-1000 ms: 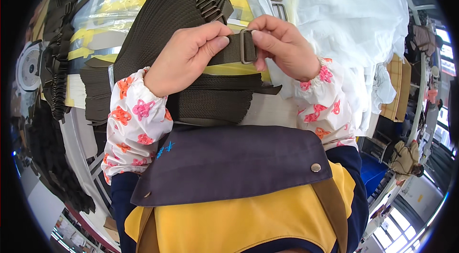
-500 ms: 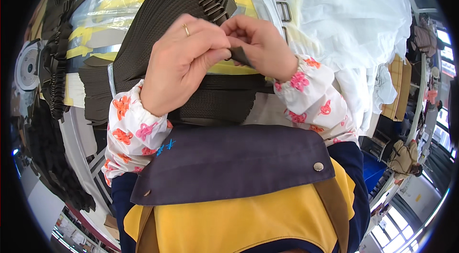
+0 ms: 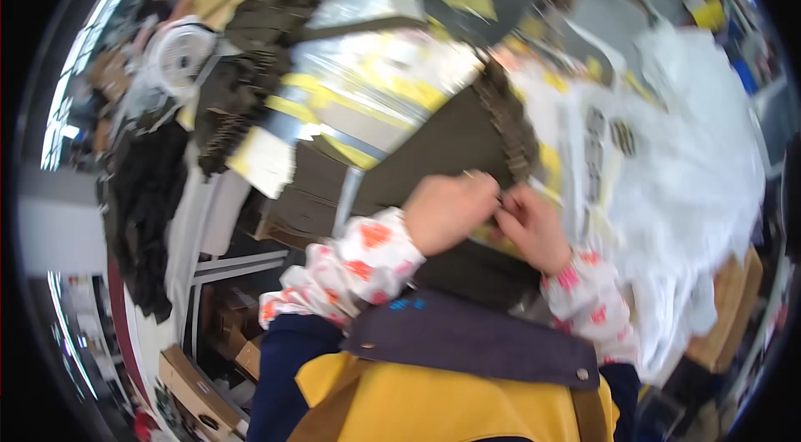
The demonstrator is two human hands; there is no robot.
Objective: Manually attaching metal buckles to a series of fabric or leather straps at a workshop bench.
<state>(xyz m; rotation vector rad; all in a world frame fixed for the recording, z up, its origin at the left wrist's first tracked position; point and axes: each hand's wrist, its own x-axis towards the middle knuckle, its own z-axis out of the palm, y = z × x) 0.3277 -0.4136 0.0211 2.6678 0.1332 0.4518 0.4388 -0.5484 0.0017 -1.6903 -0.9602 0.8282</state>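
My left hand and my right hand meet fingertip to fingertip over the table, both closed in a pinch. Between them is a small dark bit, the end of a dark olive webbing strap, mostly hidden by the fingers and blurred. Just beyond lies a fanned stack of the same webbing straps, with a row of metal buckles along its far right end. More dark webbing lies below my hands, in front of my apron.
Loose metal slide buckles lie on white cloth at the right. Plastic-wrapped packs with yellow tape are beyond the straps. At the left are more buckled straps, a white fan and, lower down, a cardboard box.
The whole view has swung and blurred, showing more of the far table and the left side. My hands appear lower and further right, still pinched together; less of the strap end shows.
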